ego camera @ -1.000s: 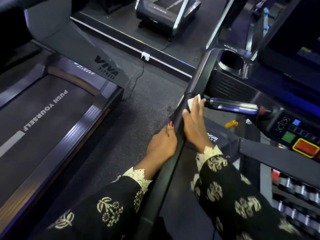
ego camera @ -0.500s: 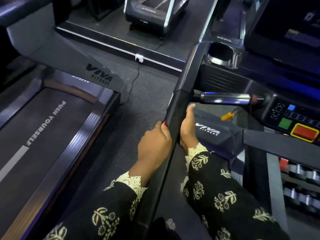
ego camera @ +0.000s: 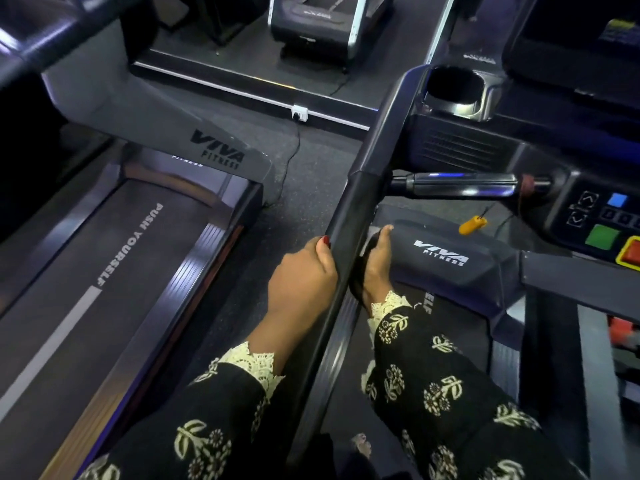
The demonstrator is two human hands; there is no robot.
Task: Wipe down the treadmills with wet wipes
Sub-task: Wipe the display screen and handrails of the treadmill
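Where the handrail point(ego camera: 360, 202) comes nearest, the left hand point(ego camera: 301, 275) and right hand point(ego camera: 375, 268) each close their grip round it from opposite sides; any wipe is hidden. Its long axis runs on toward 12 o'clock.

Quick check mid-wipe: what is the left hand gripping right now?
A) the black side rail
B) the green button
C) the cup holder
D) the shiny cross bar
A: the left hand is curled round the black side rail, its thumb lying against it, nearer the person than the shiny cross bar.
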